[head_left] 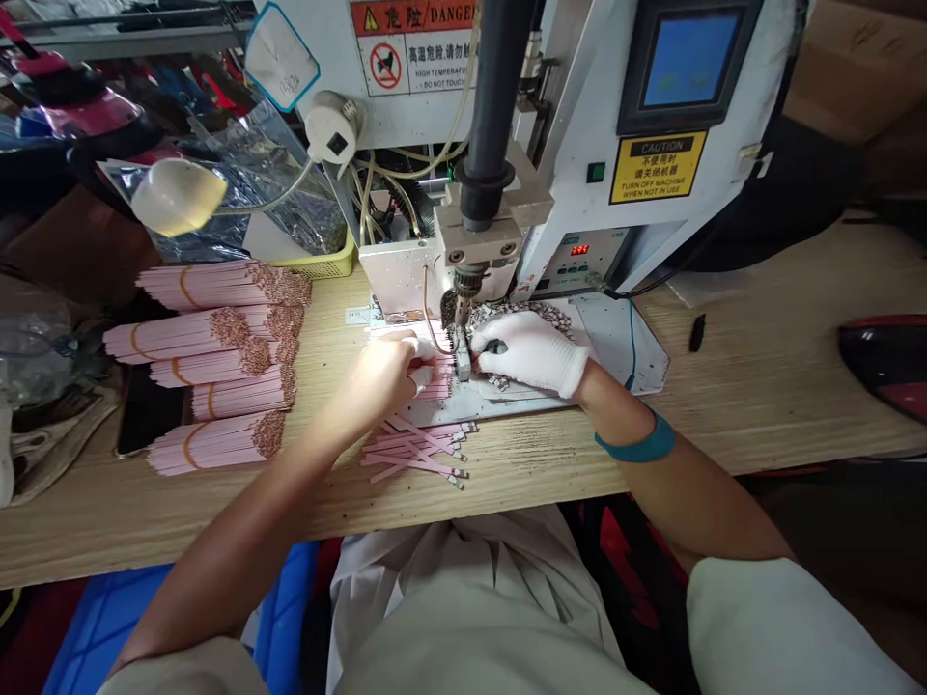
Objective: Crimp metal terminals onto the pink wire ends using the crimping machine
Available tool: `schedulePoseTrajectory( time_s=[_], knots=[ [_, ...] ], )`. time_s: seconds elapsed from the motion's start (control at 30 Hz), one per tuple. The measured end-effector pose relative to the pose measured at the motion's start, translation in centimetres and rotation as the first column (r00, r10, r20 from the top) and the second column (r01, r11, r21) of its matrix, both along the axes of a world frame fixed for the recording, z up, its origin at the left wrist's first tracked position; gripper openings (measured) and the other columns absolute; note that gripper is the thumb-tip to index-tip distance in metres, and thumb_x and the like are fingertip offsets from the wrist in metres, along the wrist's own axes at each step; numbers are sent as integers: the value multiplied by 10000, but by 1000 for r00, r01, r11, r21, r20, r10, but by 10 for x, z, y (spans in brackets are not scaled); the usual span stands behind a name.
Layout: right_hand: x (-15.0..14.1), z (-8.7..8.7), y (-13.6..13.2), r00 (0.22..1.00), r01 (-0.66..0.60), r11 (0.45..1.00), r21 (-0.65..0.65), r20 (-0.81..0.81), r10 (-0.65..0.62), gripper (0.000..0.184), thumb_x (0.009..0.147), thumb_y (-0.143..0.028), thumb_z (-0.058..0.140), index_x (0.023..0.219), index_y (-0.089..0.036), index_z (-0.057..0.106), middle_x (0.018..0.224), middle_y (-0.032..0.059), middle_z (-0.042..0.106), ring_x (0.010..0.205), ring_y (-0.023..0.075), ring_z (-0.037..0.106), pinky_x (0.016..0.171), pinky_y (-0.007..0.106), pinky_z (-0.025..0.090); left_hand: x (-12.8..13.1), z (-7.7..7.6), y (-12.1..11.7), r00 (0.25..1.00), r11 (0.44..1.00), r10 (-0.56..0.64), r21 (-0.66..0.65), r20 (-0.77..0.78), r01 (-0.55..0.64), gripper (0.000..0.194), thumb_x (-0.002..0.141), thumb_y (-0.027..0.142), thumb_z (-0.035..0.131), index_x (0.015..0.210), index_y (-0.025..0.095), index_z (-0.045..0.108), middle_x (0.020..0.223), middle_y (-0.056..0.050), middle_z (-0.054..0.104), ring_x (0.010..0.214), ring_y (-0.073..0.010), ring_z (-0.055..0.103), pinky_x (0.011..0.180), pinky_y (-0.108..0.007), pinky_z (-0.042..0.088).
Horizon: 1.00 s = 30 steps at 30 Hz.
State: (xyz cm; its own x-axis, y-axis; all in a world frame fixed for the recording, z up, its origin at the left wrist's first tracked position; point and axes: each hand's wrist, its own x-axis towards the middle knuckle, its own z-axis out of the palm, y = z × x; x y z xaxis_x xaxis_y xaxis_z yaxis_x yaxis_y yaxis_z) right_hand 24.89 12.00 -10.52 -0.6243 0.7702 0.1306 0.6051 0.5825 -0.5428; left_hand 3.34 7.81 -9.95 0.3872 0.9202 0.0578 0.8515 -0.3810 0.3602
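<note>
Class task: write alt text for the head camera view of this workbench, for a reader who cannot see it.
From head height, a gloved right hand and a left hand work at pink strips beneath the metal press head of a white bench machine. Banded pink bundles lie stacked at left on the wooden bench, with loose strips in front.

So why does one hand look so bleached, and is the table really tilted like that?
In the head view, glare bleaches the left hand, probably from the white lamp; the wide lens seems to make the front edge of the wooden table slant and bow, likely distortion.
</note>
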Motion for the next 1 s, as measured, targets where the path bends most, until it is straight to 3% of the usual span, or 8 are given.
schedulePoseTrajectory(
  time_s=[0.07,0.13,0.2,0.27,0.47,0.57,0.7,1.0],
  knots=[
    [1,2,-2,996,45,998,-53,-77,-49,41,704,-149,657,713,-172,690,745,25,679,734,187,617,671,281,439,-1,2,1,1000,1000,-13,-14,27,13,99,712,148,559,727,151,657,735,-57,648,688,-176,573,632,-261,416],
    [3,6,-4,977,97,967,-237,-161,-138,28,741,-168,639,761,-165,657,671,23,655,609,157,608,544,256,444,-2,6,2,998,1000,-17,-13,60,18,104,739,177,566,770,153,662,750,-50,658,685,-171,568,646,-262,417],
    [4,8,-4,944,111,867,-486,-221,-246,69,778,-191,624,838,-156,623,608,18,631,472,128,570,394,224,395,-3,9,3,995,1000,-20,-4,99,21,114,768,200,559,791,151,660,755,-48,657,681,-164,563,648,-259,413],
    [5,8,-1,905,84,769,-634,-275,-326,88,784,-182,634,857,-142,607,587,14,613,417,110,549,327,204,378,-2,12,4,990,1000,-25,-1,140,26,132,785,207,546,810,142,658,769,-49,651,673,-155,555,642,-254,407],
    [3,4,6,797,-75,685,-724,-456,-395,100,726,-78,663,824,-85,650,704,43,642,514,101,607,451,213,550,-5,14,10,962,983,35,-181,270,15,235,827,303,511,823,127,667,748,-36,624,646,-141,506,606,-249,374],
    [0,-1,4,791,-138,636,-759,-471,-390,154,724,-117,693,865,-105,631,672,29,633,487,104,589,372,200,507,-7,12,12,929,954,31,-289,369,83,260,827,342,514,794,126,655,732,-21,607,650,-133,492,602,-240,363],
    [-5,-5,1,796,-137,636,-760,-466,-386,171,722,-140,708,844,-153,590,616,-16,586,407,76,510,297,175,431,-7,10,14,901,915,79,-390,426,104,199,778,297,537,767,123,635,695,-9,578,615,-124,471,577,-235,348],
    [-5,3,0,770,-148,596,-789,-470,-431,128,728,-72,636,786,-160,563,564,-31,540,389,71,491,286,158,386,-7,5,16,878,901,115,-422,465,105,140,716,269,557,722,139,607,686,-15,586,621,-136,490,569,-244,362]
  ],
)
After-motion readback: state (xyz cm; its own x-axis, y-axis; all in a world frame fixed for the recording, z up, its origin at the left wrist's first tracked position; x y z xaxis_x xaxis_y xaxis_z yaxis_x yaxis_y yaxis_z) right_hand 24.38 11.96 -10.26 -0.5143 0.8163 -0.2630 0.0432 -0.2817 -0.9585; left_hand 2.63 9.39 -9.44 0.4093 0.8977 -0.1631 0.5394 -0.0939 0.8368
